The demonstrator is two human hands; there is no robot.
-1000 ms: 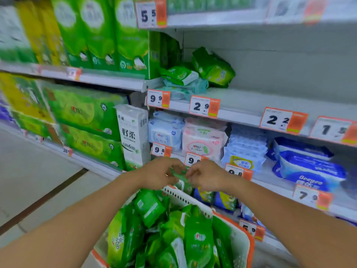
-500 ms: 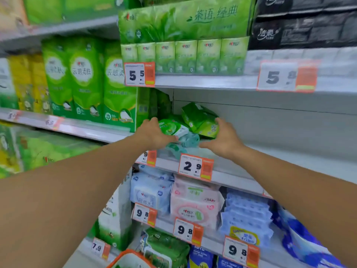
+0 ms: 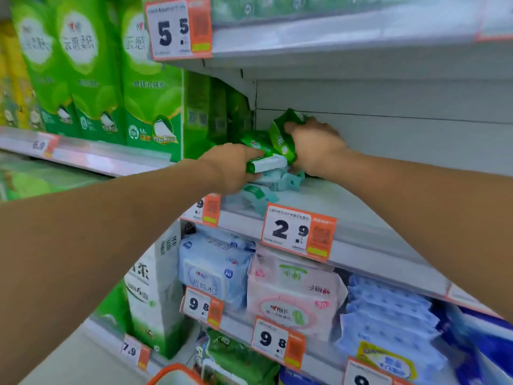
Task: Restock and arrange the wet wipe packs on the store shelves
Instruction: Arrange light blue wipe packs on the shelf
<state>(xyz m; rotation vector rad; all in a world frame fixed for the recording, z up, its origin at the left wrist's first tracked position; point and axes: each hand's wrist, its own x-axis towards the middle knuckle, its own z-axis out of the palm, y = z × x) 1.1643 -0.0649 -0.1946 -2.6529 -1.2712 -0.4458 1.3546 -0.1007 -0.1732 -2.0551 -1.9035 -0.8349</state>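
On the middle shelf (image 3: 347,218) of a store aisle, left to right:

- Tall green tissue boxes (image 3: 91,70), upright in a row on the shelf section to the far left, above a blurred price tag.
- Left hand (image 3: 231,168): fingers curled, thumb on top, gripping a flat green wet wipe pack (image 3: 263,155) with a white end; the pack lies on a small pile.
- Pale teal wet wipe packs (image 3: 277,182), lying flat under and just beside both hands, near the shelf's front edge.
- Right hand (image 3: 315,147): fingers wrapped over a second green wet wipe pack (image 3: 281,132), held tilted on edge, touching the first pack.
- Price tag "2.9" (image 3: 298,233), on the shelf rail below the hands.
- Lower shelf: blue pack (image 3: 213,270), pink pack (image 3: 294,295), stacked light-blue packs (image 3: 388,323).
- Orange basket rim (image 3: 175,375), bottom edge.
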